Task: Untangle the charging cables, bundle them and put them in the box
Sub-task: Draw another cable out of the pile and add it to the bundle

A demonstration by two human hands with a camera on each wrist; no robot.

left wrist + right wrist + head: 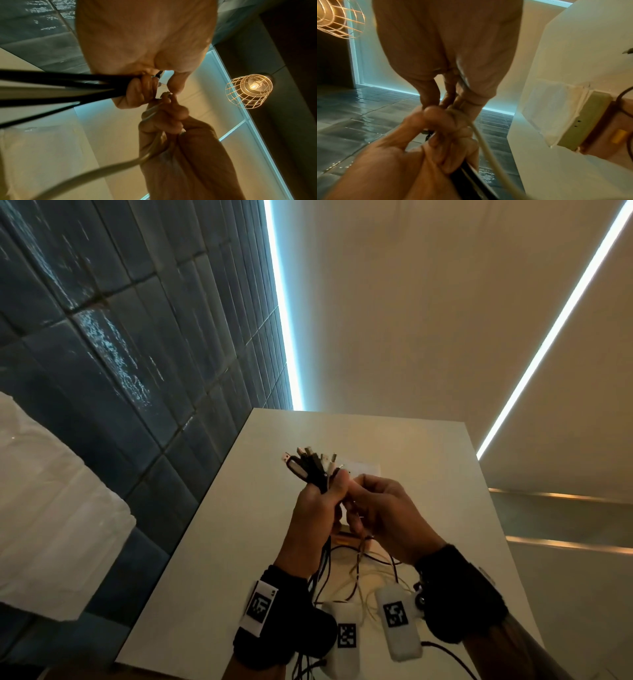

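Clamped in the left grip [313, 508], fingers curled tight: a bunch of charging cables [308, 467], mostly black, plug ends fanned upward above the fist. Raised well above the worktop [239, 542], with the long tails hanging down to a loose, crossed heap [359, 570] on its surface. Just beside, touching the left fingers: the right grip [383, 515], closed in a pinch on a pale cable [486, 146] close to its plug end, feeding it toward the bunch. No box plainly made out in any view; bundling not yet done, nothing stowed.

Likely trouble from here:

- Tightening of a knot rather than freeing it, if the pale cable gets pulled hard while its tail lies crossed with the dark ones below.
- Slipping of a plug or two out of the fist, should the left grip loosen to admit the pale cable; many thin, smooth cords and only one hand round them.
- Snagging of the hanging tails on the wrist-worn camera units [397, 625], directly in their path.
- Uneven ends in the bunch, making for a lopsided coil that springs apart later.

Safer, probably: short pulls, tails shaken straight first.
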